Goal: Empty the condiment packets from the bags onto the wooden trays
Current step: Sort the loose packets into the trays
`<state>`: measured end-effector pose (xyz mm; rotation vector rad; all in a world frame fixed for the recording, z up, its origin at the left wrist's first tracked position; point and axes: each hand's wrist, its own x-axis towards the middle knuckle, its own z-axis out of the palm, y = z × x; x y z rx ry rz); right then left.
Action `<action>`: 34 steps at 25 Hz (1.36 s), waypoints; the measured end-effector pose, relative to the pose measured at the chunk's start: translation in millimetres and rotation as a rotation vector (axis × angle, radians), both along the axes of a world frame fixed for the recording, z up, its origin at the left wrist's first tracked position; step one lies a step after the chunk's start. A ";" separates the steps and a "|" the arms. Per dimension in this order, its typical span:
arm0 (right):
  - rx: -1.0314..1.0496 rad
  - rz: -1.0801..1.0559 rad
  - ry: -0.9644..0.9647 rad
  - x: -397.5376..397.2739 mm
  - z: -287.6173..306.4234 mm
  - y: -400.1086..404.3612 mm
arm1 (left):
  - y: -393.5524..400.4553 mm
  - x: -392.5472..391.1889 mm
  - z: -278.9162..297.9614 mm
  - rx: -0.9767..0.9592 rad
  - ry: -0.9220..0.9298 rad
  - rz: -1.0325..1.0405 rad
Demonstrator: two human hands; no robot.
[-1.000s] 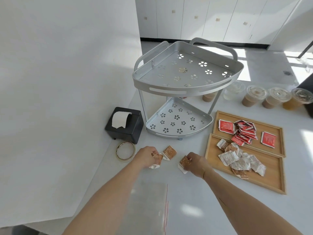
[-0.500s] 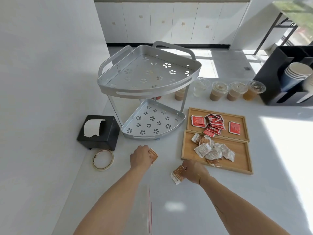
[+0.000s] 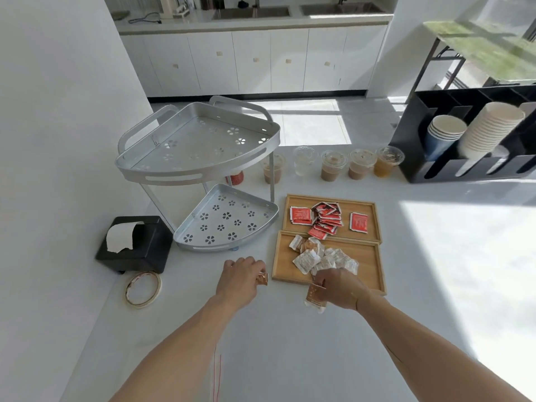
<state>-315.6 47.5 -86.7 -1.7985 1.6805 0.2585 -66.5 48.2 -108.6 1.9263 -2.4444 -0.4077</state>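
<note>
A person's two bare forearms reach forward over a white surface [image 3: 290,343], seen from above. The left hand [image 3: 239,281] is curled closed, its grip pinching a small brown condiment packet [image 3: 262,278] that pokes out past the fingers on the side nearest the other hand. The right hand [image 3: 339,288] is also closed, its grip holding a brown-and-white packet [image 3: 314,295] that hangs down from the fingers, just above the surface.

Directly beyond the right grip lies the near wooden tray [image 3: 368,274], with the hand over its front edge. This tray carries a loose pile of white and brown packets [image 3: 316,256]. Touching it on the far side is a second wooden tray [image 3: 372,227], which holds red packets [image 3: 326,219], most heaped together and two lying flat, one on each side of the heap.

Beyond the left grip stands a silver two-tier corner rack [image 3: 200,158] with flower-shaped holes. To the outer side of the left grip sit a black napkin dispenser [image 3: 136,245] and, nearer, a roll of tape [image 3: 142,289]. Well beyond the trays, a row of lidded plastic cups of drinks [image 3: 345,166] lines the surface, next to a black holder with stacked paper cups [image 3: 470,134]. Under the left forearm, at the bottom of the view, a clear plastic bag [image 3: 216,375] with a red seal line is faintly visible.
</note>
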 end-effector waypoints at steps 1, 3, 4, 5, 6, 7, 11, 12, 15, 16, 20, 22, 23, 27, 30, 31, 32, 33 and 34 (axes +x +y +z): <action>-0.011 -0.002 -0.006 -13.5 5.1 -3.6 | -6.3 -8.8 4.6 0.007 0.005 -0.004; -0.032 -0.020 -0.006 -43.5 15.0 -10.6 | -21.7 -30.2 12.6 0.048 0.005 -0.008; -0.045 -0.041 -0.001 -57.2 18.8 -14.9 | -29.7 -40.3 16.3 0.074 -0.002 -0.011; -0.060 -0.067 0.006 -71.0 21.7 -19.3 | -37.9 -50.6 18.9 0.105 -0.007 -0.012; -0.072 -0.101 0.010 -83.4 23.3 -24.1 | -45.3 -59.8 21.6 0.133 -0.008 -0.006; -0.081 -0.136 0.014 -96.0 24.0 -28.9 | -52.8 -69.6 21.9 0.159 -0.013 0.002; -0.052 -0.158 0.059 -126.8 15.0 -48.4 | -76.5 -95.7 18.0 0.275 -0.053 0.050; -0.042 -0.150 0.067 -128.9 11.4 -53.5 | -80.9 -100.6 16.2 0.310 -0.069 0.060; -0.062 -0.133 0.071 -126.8 -0.2 -66.6 | -89.8 -109.6 10.0 0.330 -0.119 0.059; -0.074 -0.133 0.074 -124.9 -4.6 -70.0 | -91.1 -111.1 8.7 0.313 -0.131 0.055; -0.159 -0.120 0.142 -121.7 -22.0 -77.3 | -95.3 -108.2 3.3 0.268 -0.171 0.037; -0.226 -0.088 0.172 -123.3 -27.5 -76.9 | -96.0 -105.0 1.2 0.266 -0.174 0.056; -0.252 -0.070 0.185 -124.5 -30.4 -75.1 | -96.0 -103.7 -0.8 0.261 -0.180 0.067; -0.333 -0.037 0.238 -126.2 -38.8 -65.7 | -89.4 -100.7 -6.4 0.202 -0.238 0.115; -0.346 -0.077 0.237 -125.6 -37.6 -57.1 | -77.0 -100.8 -6.4 0.102 -0.266 0.126; -0.347 -0.087 0.240 -124.9 -35.3 -54.2 | -72.1 -101.5 -5.0 0.088 -0.258 0.140; -0.348 -0.091 0.238 -124.2 -32.1 -51.2 | -66.8 -101.8 -2.8 0.082 -0.241 0.164; -0.349 -0.088 0.228 -123.2 -28.5 -48.4 | -61.9 -102.2 -0.6 0.089 -0.219 0.195; -0.343 -0.083 0.213 -121.8 -24.7 -45.5 | -56.9 -102.4 1.7 0.103 -0.193 0.230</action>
